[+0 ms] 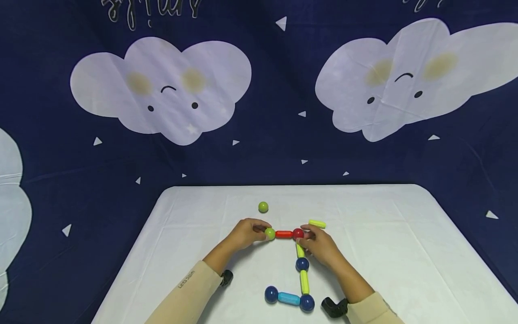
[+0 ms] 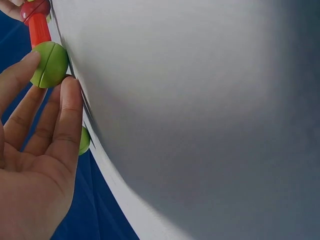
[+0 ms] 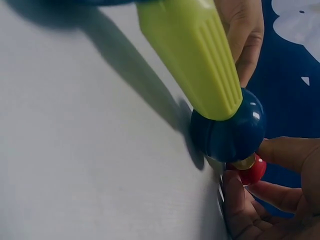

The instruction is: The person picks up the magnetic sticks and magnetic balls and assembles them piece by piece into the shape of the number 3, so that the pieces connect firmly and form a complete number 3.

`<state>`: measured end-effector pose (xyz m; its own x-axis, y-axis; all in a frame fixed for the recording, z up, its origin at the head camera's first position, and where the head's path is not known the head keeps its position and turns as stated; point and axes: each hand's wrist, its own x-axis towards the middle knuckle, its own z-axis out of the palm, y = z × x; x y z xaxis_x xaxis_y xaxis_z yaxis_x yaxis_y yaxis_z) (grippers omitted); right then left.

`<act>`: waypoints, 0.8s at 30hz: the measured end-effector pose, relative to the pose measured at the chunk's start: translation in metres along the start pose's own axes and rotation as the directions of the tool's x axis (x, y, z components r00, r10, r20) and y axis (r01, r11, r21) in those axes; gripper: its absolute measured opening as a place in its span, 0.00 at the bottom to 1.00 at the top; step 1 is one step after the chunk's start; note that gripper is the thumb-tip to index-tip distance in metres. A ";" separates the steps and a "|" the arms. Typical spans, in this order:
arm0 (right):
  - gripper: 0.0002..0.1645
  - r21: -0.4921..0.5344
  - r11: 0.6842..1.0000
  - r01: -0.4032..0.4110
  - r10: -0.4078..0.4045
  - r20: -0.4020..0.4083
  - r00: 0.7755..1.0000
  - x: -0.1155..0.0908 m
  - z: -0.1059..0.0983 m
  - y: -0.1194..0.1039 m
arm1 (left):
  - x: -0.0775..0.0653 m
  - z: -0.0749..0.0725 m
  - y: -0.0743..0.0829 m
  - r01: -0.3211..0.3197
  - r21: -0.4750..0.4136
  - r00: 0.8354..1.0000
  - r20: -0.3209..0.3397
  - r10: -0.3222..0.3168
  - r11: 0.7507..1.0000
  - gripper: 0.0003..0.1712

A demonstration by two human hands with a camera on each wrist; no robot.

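My left hand (image 1: 245, 233) pinches a green ball (image 1: 270, 233) between thumb and fingers; the left wrist view shows the thumb on the ball (image 2: 50, 65). A red rod (image 1: 284, 234) joins that ball to a red ball (image 1: 298, 233), which my right hand (image 1: 322, 246) pinches. From the red ball a yellow-green rod (image 1: 300, 251) runs toward me to a dark blue ball (image 1: 302, 264). Another yellow-green rod (image 1: 304, 282) continues to a blue corner ball (image 1: 307, 303). There a light blue rod (image 1: 289, 298) turns left, ending in a third blue ball (image 1: 271, 294).
Beyond my hands, a loose green ball (image 1: 263, 207) and a loose yellow-green rod (image 1: 317, 223) lie on the white table (image 1: 376, 234). A dark blue cloth (image 1: 279, 157) printed with clouds hangs behind the table's far edge.
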<state>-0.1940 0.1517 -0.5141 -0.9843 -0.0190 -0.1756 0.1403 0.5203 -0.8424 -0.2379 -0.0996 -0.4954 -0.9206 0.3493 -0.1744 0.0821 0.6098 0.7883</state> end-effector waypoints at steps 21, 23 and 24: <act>0.40 -0.076 0.997 -0.012 0.014 0.025 1.000 -0.019 -0.002 0.004 | 0.003 0.000 0.009 -0.009 0.018 0.997 0.079 0.008 1.000 0.19; 0.40 -0.076 0.997 -0.013 0.015 0.023 1.000 -0.020 -0.002 0.005 | 0.006 -0.002 0.013 -0.015 0.028 0.996 0.089 0.012 1.000 0.20; 0.40 -0.076 0.997 -0.014 0.016 0.023 1.000 -0.021 -0.003 0.005 | 0.007 -0.002 0.016 -0.015 0.029 0.996 0.090 0.013 0.999 0.20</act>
<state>-0.1734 0.1567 -0.5131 -0.9791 -0.0306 -0.2008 0.1455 0.5842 -0.7985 -0.2441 -0.0889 -0.4834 -0.8812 0.4200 -0.2170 0.1072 0.6247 0.7735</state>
